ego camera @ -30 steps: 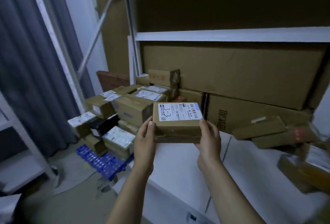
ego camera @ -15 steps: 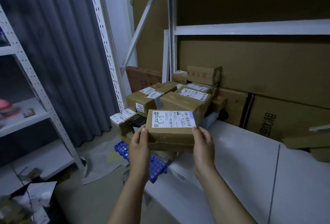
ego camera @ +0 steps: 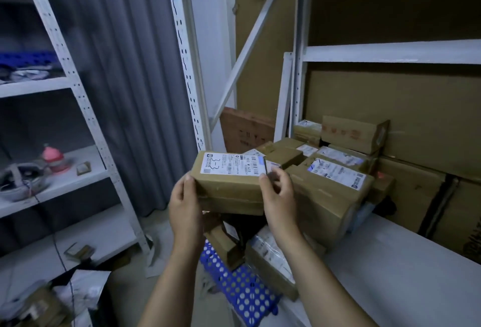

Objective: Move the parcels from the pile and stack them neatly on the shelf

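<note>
Holding a brown parcel [ego camera: 229, 186] in the air, the person grips it from both sides. The left hand [ego camera: 186, 204] is curled around its left end. The right hand [ego camera: 279, 196] is curled around its right end, with the fingertips near the top corner.

The parcel is level, just in front of the pile [ego camera: 325, 183] of other parcels and above a blue plastic grid [ego camera: 242, 287] on the floor. On its top there is a white label [ego camera: 233, 165] with barcodes and a handwritten mark that looks like "3-3". The small printed text is too small to read.

Most boxes in the pile also carry white labels. One flat box [ego camera: 354, 132] at the back has red characters which I cannot read.

The white shelf [ego camera: 403, 261] lies to the right, and the pile leans on its left end. Large cartons [ego camera: 416, 118] stand along the back of it. To the left there are a grey curtain [ego camera: 125, 79] and a white rack [ego camera: 86, 118] with a pink bottle [ego camera: 53, 157] on it.
</note>
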